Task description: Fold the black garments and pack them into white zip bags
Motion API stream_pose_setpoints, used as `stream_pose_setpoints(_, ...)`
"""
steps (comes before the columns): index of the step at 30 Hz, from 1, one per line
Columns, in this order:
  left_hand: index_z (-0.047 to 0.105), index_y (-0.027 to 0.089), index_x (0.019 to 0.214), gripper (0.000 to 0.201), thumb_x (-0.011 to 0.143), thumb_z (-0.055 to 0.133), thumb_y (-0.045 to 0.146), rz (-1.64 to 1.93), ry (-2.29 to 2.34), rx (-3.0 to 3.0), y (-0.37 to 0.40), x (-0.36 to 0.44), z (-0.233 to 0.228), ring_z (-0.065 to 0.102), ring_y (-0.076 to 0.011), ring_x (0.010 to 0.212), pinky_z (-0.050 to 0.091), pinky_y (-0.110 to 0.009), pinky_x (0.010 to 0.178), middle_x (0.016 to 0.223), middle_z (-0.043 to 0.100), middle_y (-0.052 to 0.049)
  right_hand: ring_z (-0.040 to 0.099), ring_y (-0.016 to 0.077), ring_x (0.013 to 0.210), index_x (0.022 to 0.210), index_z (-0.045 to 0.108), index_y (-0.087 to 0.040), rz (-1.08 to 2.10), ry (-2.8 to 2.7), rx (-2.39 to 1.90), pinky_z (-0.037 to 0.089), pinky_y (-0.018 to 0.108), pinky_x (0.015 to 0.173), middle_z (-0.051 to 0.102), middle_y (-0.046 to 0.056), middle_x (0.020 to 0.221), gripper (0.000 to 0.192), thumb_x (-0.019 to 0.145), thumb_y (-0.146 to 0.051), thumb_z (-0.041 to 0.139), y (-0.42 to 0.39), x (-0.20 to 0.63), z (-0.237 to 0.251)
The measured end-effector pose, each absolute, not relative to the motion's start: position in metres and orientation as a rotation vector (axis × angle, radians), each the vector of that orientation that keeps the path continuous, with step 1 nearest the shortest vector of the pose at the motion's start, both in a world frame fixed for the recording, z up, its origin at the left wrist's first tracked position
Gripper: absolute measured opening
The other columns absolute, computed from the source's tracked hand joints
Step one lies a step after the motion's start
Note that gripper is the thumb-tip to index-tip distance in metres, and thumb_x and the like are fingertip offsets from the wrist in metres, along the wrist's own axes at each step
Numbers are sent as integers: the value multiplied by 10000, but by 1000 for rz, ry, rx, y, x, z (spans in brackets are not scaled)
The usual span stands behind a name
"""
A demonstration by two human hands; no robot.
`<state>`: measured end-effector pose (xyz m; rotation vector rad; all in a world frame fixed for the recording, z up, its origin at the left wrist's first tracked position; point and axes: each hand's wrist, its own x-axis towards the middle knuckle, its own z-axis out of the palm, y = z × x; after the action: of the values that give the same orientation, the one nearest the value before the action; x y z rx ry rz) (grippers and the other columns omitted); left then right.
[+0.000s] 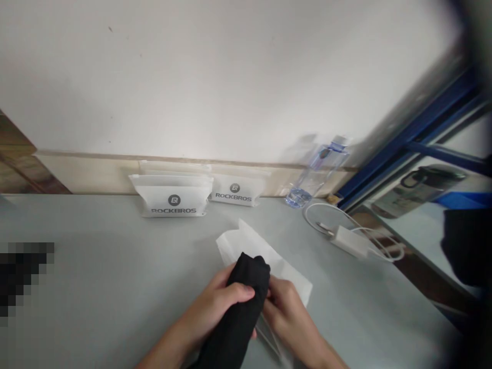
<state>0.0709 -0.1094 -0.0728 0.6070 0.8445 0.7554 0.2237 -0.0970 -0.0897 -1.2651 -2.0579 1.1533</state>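
Observation:
A long roll of black fabric (239, 328) lies in my hands at the bottom middle of the head view. My left hand (219, 305) is wrapped round it from the left, thumb across the top. On its right side, my right hand (286, 312) pinches the fabric near the far end; its fingertips are partly hidden behind the roll. Under and beyond the hands lies a white plastic pouch (295, 279), and part of it shows below my right hand. Whether my right hand also touches the pouch I cannot tell.
White ROCKBROS zip pouches (175, 197) stand against the wall, with another ROCKBROS pouch (236, 192) beside them. A clear bottle (317, 171) stands to the right. Nearer me are a white power adapter (350, 241) and its cable. A dark-lidded jar (418, 189) is beyond the blue frame (400, 133).

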Motion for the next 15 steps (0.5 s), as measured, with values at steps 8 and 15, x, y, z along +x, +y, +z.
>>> stream_pose_setpoints(8, 534, 263, 1186, 462, 725, 566, 245, 766, 1164, 796, -108, 64, -66, 606, -154, 565, 449, -226, 506, 820, 664, -15, 358, 92, 459, 718, 469, -198, 1362, -1382, -1364, 263, 225, 445, 386, -63, 514, 334, 860, -501, 480, -95, 239, -79)
stream_pose_setpoints(15, 680, 224, 787, 88, 719, 637, 187, 986, 1103, 909, -115, 73, -62, 584, -224, 1019, 389, -303, 962, 822, 691, 4, 409, 104, 523, 651, 454, -205, 1453, -2111, -1228, 297, 226, 481, 453, -31, 544, 328, 896, -419, 417, -114, 223, -43)
